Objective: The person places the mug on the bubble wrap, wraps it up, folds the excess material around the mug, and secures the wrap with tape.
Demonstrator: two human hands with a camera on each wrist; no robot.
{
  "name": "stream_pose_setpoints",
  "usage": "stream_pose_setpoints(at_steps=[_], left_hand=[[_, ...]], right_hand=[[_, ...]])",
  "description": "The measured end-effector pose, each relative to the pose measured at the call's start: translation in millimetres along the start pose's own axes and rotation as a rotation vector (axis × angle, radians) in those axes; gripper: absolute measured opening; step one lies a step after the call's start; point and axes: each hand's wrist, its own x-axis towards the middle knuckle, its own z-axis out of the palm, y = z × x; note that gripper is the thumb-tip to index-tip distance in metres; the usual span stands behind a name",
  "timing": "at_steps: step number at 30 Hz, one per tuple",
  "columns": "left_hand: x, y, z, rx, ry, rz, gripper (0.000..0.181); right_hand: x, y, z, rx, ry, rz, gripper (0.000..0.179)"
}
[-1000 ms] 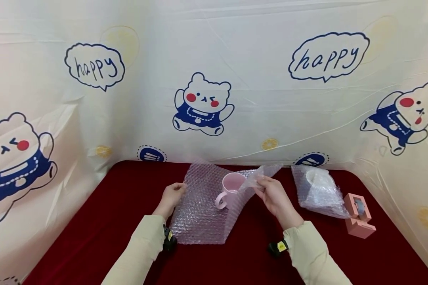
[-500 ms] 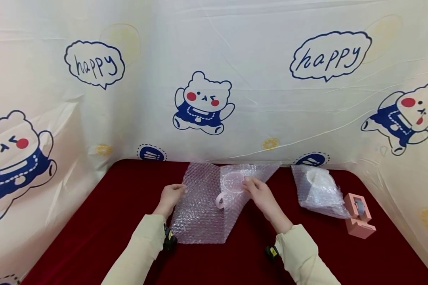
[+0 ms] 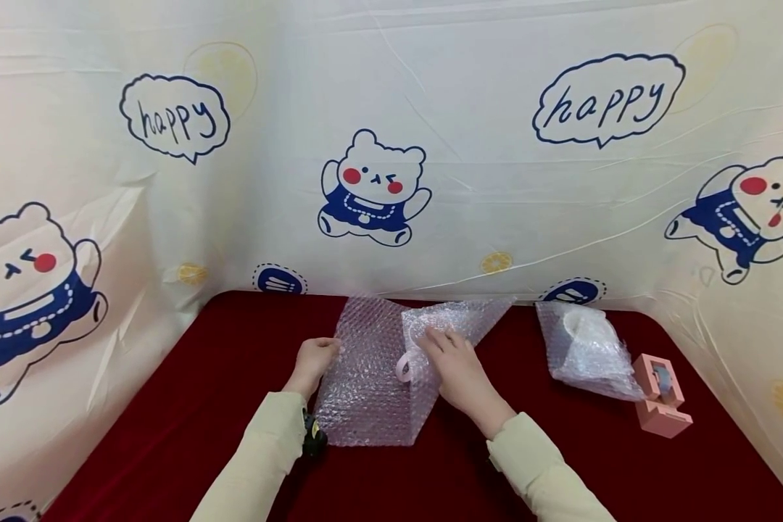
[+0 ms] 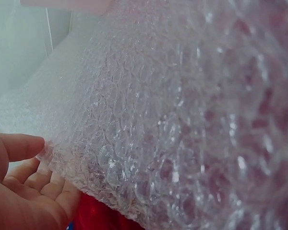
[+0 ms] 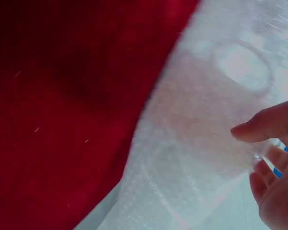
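Observation:
A pink mug (image 3: 404, 367) stands on the bubble wrap (image 3: 365, 409), with a flap of the wrap folded over it from the right. Only its handle shows uncovered; the body is blurred behind the film. My left hand (image 3: 315, 361) pinches the sheet's left edge between thumb and fingers, as the left wrist view shows at the wrap's border (image 4: 120, 143). On the folded flap over the mug rests my right hand (image 3: 458, 371), fingers extended. In the right wrist view, thumb and fingers of the right hand (image 5: 278, 143) are spread apart beside the covered mug.
At the back right lies a bubble-wrapped bundle (image 3: 583, 355) with a white object inside. A pink tape dispenser (image 3: 662, 399) stands beside it. Dark red cloth (image 3: 235, 377) covers the table, and a printed curtain (image 3: 470, 217) hangs behind and at both sides.
My right hand has carried the right flap leftward over the mug, let go of its edge and come down flat on it. The left hand stays at the left edge.

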Motion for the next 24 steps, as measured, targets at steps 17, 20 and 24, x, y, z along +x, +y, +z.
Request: stream_pose_setpoints(at_steps=[17, 20, 24], left_hand=[[8.9, 16.0, -2.5, 0.056, -0.077, 0.017, 0.043], [10.0, 18.8, -2.0, 0.059, -0.089, 0.017, 0.043], [8.5, 22.6, -0.3, 0.042, -0.106, 0.033, 0.045]], right_hand=[[2.3, 15, 18, -0.187, 0.105, -0.113, 0.055], [3.8, 14, 17, -0.230, 0.102, -0.117, 0.045], [5.1, 13, 16, -0.269, 0.092, -0.121, 0.040]])
